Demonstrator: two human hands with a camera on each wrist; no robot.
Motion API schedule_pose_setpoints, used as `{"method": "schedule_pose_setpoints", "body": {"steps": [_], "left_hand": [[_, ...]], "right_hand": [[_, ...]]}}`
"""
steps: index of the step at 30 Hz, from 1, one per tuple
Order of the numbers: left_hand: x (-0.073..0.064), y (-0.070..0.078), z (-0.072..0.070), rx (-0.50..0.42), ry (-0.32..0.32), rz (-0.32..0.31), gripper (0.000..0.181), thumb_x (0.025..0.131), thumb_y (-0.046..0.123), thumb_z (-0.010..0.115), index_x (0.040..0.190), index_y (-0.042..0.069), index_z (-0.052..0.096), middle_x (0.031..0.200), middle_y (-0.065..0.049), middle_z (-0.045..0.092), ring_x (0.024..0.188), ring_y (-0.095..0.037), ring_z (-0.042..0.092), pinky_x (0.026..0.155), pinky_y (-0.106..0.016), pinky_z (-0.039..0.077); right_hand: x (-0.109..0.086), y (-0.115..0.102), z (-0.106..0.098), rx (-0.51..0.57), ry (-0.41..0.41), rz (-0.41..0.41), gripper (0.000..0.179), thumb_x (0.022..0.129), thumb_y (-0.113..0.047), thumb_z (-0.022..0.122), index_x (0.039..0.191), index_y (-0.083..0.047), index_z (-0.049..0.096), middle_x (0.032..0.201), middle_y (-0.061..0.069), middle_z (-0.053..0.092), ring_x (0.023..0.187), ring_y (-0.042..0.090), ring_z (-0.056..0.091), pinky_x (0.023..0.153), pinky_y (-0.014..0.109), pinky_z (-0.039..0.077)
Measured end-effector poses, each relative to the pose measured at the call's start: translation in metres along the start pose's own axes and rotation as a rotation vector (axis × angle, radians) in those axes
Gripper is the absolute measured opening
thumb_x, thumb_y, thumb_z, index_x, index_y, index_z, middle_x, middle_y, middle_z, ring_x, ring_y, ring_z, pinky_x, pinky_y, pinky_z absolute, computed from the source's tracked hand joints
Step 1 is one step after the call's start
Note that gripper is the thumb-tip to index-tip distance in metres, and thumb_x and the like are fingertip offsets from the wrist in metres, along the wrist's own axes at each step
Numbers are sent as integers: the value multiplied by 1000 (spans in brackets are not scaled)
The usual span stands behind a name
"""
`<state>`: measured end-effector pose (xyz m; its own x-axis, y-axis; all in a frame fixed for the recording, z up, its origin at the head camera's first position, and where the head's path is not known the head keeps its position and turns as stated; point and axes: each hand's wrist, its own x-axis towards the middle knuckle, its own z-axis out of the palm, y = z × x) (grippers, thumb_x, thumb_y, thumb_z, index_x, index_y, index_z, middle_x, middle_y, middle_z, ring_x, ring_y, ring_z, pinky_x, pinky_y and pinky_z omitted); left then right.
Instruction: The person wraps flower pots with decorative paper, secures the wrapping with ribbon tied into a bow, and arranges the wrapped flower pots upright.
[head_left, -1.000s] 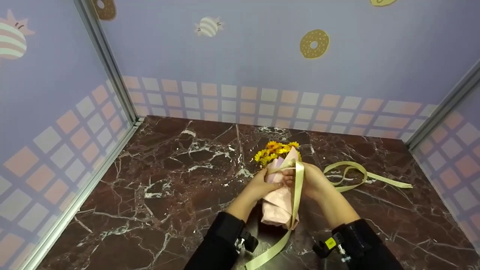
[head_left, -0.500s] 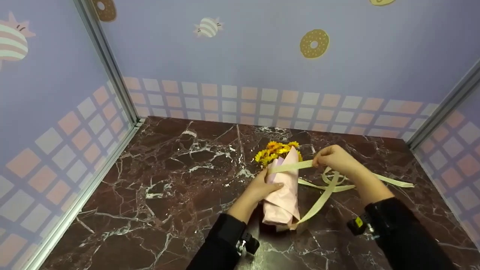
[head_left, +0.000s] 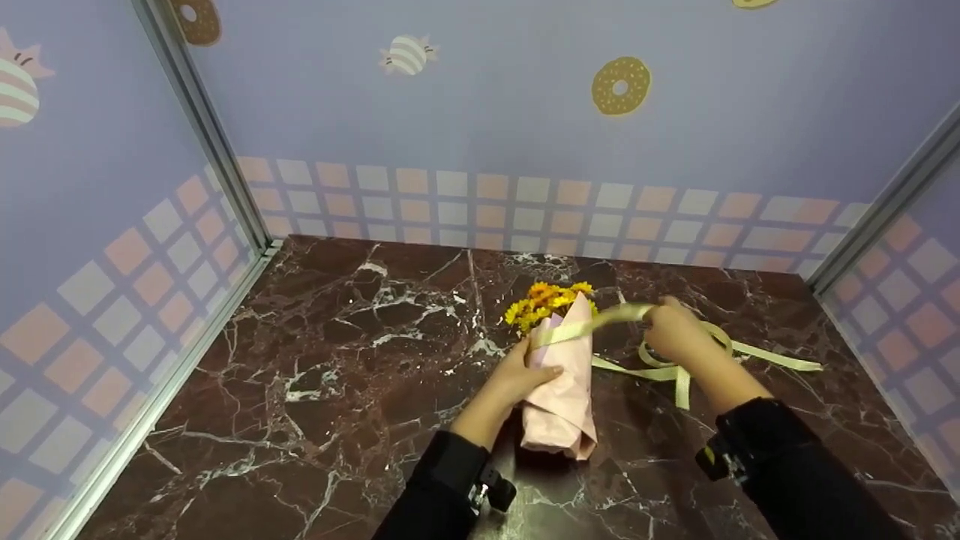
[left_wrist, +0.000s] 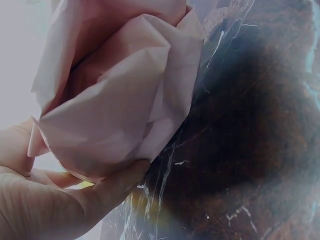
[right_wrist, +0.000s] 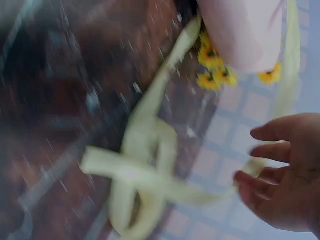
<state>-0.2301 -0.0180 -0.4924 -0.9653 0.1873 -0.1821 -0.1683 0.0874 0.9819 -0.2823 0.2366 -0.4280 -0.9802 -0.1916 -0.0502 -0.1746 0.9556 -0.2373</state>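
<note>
A bouquet wrapped in pale pink paper (head_left: pixel 566 390) stands or lies on the table, yellow and orange flowers (head_left: pixel 547 300) showing at its far end. My left hand (head_left: pixel 510 382) grips the wrap from the left, thumb across its front; the left wrist view shows the folded paper base (left_wrist: pixel 115 110) against the thumb. A pale yellow-green ribbon (head_left: pixel 574 330) crosses the upper wrap and runs right to my right hand (head_left: pixel 679 337). In the right wrist view, the curled fingers of my right hand (right_wrist: pixel 285 175) hold the ribbon (right_wrist: pixel 287 85), and a free end hangs beyond them.
More ribbon (head_left: pixel 776 358) lies looped on the dark red marbled table (head_left: pixel 360 420) to the right of the bouquet. Patterned wall panels (head_left: pixel 450 112) enclose the table at the back and on both sides.
My right hand has moved away from the bouquet to the right, drawing the ribbon across the wrap. The ribbon's loose end has swung from the front to the right. My left hand stays put.
</note>
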Motion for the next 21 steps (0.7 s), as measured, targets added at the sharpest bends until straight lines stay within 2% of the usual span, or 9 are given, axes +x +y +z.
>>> {"method": "schedule_pose_setpoints", "body": {"steps": [1, 3, 5, 8, 10, 13, 15, 17, 21], "left_hand": [[0, 0, 0, -5, 1, -3, 84, 83, 12, 75, 151, -1, 27, 146, -24, 40, 125, -38, 48, 105, -45, 39], [0, 0, 0, -10, 3, -6, 84, 83, 12, 75, 151, -2, 28, 144, -24, 42, 122, -37, 50, 103, -45, 41], [0, 0, 0, -14, 4, -2, 83, 83, 11, 75, 150, -2, 29, 143, -24, 44, 120, -36, 52, 102, -44, 43], [-1, 0, 0, -25, -1, 2, 83, 83, 12, 75, 151, 0, 29, 142, -23, 45, 119, -35, 53, 101, -43, 43], [-1, 0, 1, -35, -9, 7, 83, 84, 12, 74, 152, 1, 28, 142, -23, 45, 117, -35, 53, 101, -44, 44], [-1, 1, 1, -41, -9, 6, 83, 84, 13, 74, 152, 1, 28, 143, -22, 44, 118, -34, 53, 101, -44, 43], [-1, 1, 1, -37, 1, 5, 83, 84, 13, 75, 151, 0, 28, 143, -22, 44, 118, -35, 53, 102, -44, 43], [-2, 1, 1, -35, 9, 2, 83, 84, 13, 75, 151, 0, 28, 144, -23, 43, 120, -35, 52, 103, -44, 42], [-1, -1, 1, -30, 8, 1, 83, 83, 13, 76, 151, 1, 29, 144, -23, 44, 121, -35, 51, 103, -44, 42]], "right_hand": [[0, -2, 6, 58, -1, 11, 36, 86, 0, 53, 119, 13, 59, 130, 38, 43, 114, 54, 47, 93, 60, 42], [-1, -8, 17, 177, 56, 12, 28, 87, -1, 54, 112, 11, 61, 123, 34, 51, 108, 47, 54, 90, 56, 45], [-3, -18, 26, 312, 109, -7, 28, 87, -2, 57, 113, 8, 60, 117, 26, 58, 102, 39, 57, 87, 51, 48], [-6, -37, 36, 477, 123, -92, 30, 84, -6, 63, 112, 5, 61, 105, 19, 66, 92, 32, 61, 80, 45, 52], [-9, -48, 39, 493, 97, -129, 30, 80, -7, 67, 108, 3, 65, 99, 16, 66, 87, 30, 61, 73, 39, 53], [-13, -58, 42, 457, 72, -126, 24, 75, -6, 71, 98, 0, 69, 89, 10, 64, 76, 23, 57, 62, 31, 49], [-14, -61, 42, 449, 58, -101, 19, 74, -2, 71, 93, 0, 70, 80, 7, 62, 67, 19, 55, 56, 28, 46], [-14, -61, 43, 485, 30, -53, 12, 75, 1, 70, 87, 1, 70, 72, 7, 62, 58, 15, 54, 49, 26, 44], [-16, -56, 45, 597, -59, 54, 2, 79, 5, 65, 80, 6, 65, 67, 16, 63, 50, 17, 60, 48, 33, 54]]}}
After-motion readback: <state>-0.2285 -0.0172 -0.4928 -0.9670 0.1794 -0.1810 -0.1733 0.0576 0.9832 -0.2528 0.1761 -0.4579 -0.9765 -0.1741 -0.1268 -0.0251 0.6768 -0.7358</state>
